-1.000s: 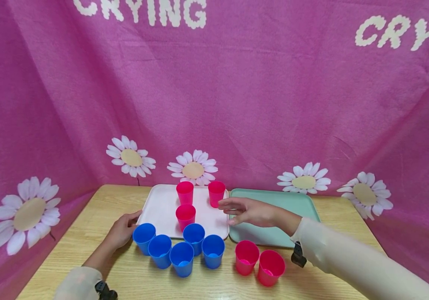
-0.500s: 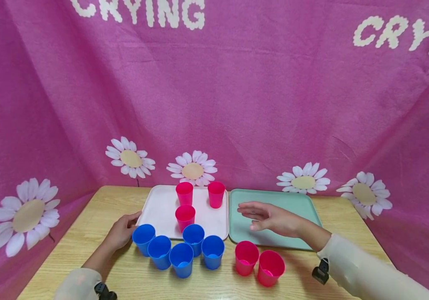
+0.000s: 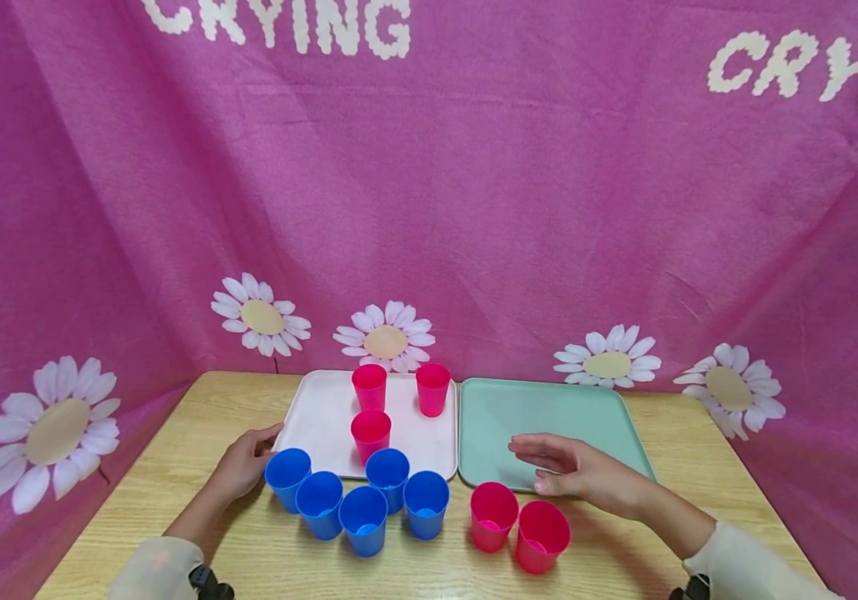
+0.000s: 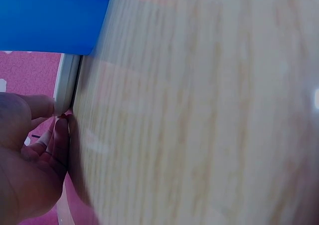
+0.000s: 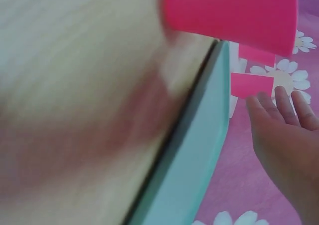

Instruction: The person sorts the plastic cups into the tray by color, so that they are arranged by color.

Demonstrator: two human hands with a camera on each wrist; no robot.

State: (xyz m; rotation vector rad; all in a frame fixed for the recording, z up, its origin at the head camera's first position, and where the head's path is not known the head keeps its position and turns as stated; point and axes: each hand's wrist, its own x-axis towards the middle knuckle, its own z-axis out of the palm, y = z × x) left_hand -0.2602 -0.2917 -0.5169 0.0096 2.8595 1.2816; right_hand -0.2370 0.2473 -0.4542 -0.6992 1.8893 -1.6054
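Note:
My left hand (image 3: 241, 462) is at the left edge of a white tray (image 3: 316, 417); in the left wrist view thumb and fingers pinch the tray's rim (image 4: 65, 85). Three red cups stand upright on that tray, one nearer cup (image 3: 371, 435) and two at the back. My right hand (image 3: 582, 473) hovers over the front of a green tray (image 3: 541, 408), fingers extended and holding nothing. In the right wrist view its palm and fingers show beyond the green tray's rim. Closest to it are two red cups, one left (image 3: 493, 515) and one right (image 3: 542, 536), upright on the table.
Several blue cups (image 3: 364, 518) stand upright in a cluster before the white tray, the leftmost cup (image 3: 288, 477) close to my left hand. Both trays lie side by side on the wooden table (image 3: 264, 567). A pink flowered cloth (image 3: 429, 208) hangs behind.
My right hand has drawn back from the rear right red cup on the white tray, moving right and nearer across the green tray. My left hand has stayed at the white tray's edge.

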